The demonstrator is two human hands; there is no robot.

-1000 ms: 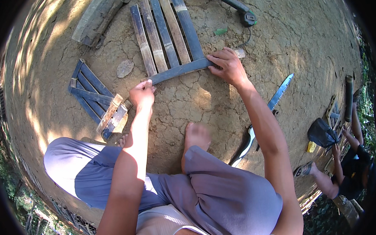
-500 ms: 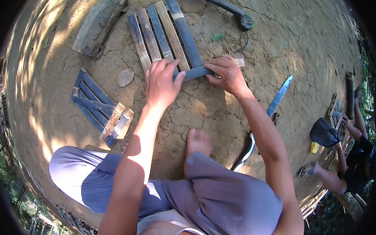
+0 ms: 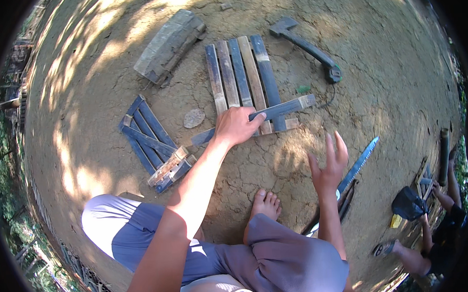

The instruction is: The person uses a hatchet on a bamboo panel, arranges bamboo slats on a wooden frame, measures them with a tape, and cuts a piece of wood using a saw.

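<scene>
Your left forearm (image 3: 197,197) slants forward and right, the left hand (image 3: 236,126) palm down with fingers curled in a grip. Your right hand (image 3: 329,170) hovers free, fingers spread and pointing forward, thumb held apart.

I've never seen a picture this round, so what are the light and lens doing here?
Head view: the wide lens leaves black corners; sun dapples the ground at upper left and nearly whitens the trouser knee at left. Also head view: the slatted panel lies in softer light, while another person near the right rim looks small and dark.
</scene>
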